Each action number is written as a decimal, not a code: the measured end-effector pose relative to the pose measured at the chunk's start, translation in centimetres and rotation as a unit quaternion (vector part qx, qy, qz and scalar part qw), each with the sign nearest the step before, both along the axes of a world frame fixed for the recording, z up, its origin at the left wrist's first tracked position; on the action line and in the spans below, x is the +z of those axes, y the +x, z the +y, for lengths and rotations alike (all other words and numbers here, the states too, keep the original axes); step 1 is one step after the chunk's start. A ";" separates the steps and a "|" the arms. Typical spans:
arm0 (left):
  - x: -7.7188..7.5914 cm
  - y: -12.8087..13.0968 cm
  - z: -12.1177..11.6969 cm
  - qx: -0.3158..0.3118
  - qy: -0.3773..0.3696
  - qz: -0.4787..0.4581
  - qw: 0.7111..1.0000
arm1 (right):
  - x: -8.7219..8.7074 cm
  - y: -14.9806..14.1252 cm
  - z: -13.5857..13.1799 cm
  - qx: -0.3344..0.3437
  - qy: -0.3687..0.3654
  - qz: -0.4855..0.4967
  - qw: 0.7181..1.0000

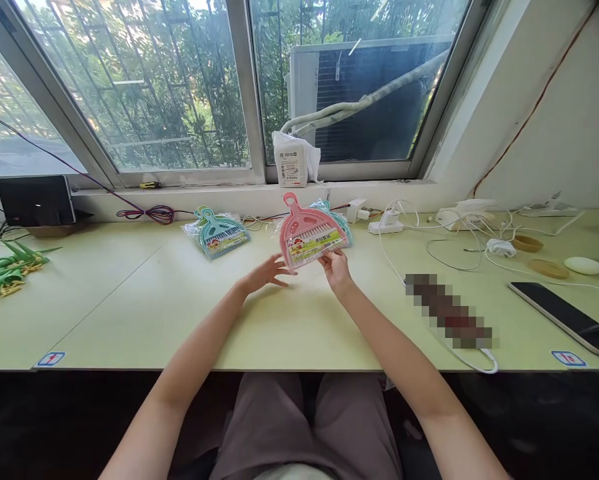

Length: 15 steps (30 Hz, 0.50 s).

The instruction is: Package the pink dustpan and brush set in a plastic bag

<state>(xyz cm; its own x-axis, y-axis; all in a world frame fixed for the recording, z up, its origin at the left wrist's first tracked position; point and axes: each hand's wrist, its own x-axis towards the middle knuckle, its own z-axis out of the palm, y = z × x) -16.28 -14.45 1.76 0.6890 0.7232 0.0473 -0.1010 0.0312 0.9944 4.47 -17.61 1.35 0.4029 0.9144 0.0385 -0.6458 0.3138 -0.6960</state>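
A pink dustpan-and-brush set [312, 230] in clear wrapping is tilted up above the table, its looped handle pointing away from me. My right hand [336, 268] grips its lower right edge. My left hand [269, 275] is at its lower left corner, fingers apart; whether they touch the wrapping is hard to tell. Behind the pink set, a teal wrapped set [343, 223] is partly hidden. To the left lies another teal dustpan-and-brush set [222, 233], also in clear plastic with a yellow-green label.
Green plants [9, 270] and a black tablet [36, 201] are at the left. White cables and a power strip [385, 223] lie back right. A phone [564, 317] and a pixelated object [449, 312] lie nearer. A tissue pack [292, 163] stands on the window sill.
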 end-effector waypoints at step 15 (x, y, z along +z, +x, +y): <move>-1.3 2.3 0.1 0.172 -0.008 -0.057 0.983 | -1.4 -2.1 -0.1 0.044 -0.062 -0.011 0.997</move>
